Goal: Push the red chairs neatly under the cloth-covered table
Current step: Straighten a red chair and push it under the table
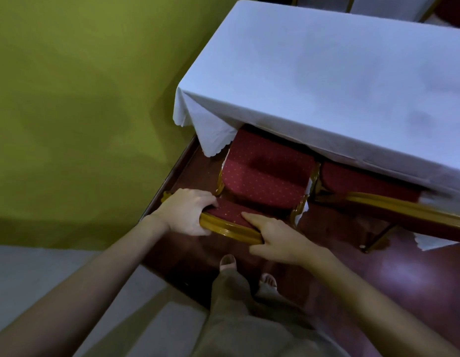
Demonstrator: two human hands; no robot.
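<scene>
Your left hand [189,211] and right hand [278,237] each curled shut around the gold top rail of the red chair [267,173]. Its seat sat partly beneath the white cloth-covered table's [326,73] near edge, close to the green wall [82,99], with a second red chair [365,180] just beside it on the right.

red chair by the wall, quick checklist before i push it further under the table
1. Left hand on the chair's backrest: ok, gripping the top rail.
2. Right hand on the backrest: ok, fingers over the rail.
3. Seat partly under the tablecloth: ok, front edge already hidden.
4. Gap to the second chair on the right: cannot tell, frames look very close.
5. Cloth corner clear of the seat: not ok, it hangs against the seat's left side.
6. Feet behind the chair: ok.
</scene>
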